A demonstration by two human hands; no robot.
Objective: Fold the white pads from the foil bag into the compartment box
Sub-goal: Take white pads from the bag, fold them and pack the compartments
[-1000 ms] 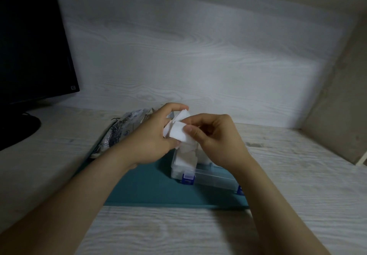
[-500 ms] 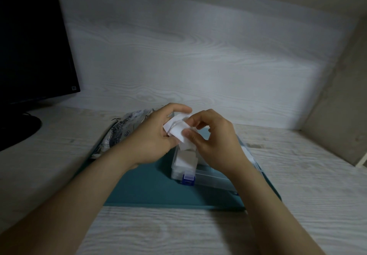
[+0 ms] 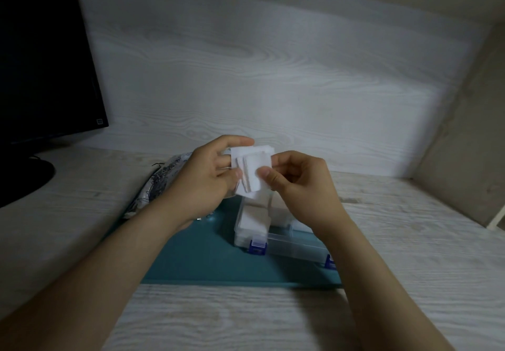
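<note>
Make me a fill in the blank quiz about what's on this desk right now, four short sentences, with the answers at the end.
1. The left hand and right hand hold a white pad ___ the compartment box.
2. The mat under the compartment box is coloured ___.
3. The latches on the box front are coloured ___.
4. The foil bag lies to the ___ of the box.
Missing words: above, teal, blue, left.

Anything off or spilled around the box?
Nothing stands out. Left hand and right hand pinch a partly folded white pad above the compartment box, which sits flat on the teal mat. The foil bag lies behind the left hand. Nothing spilled.
</note>
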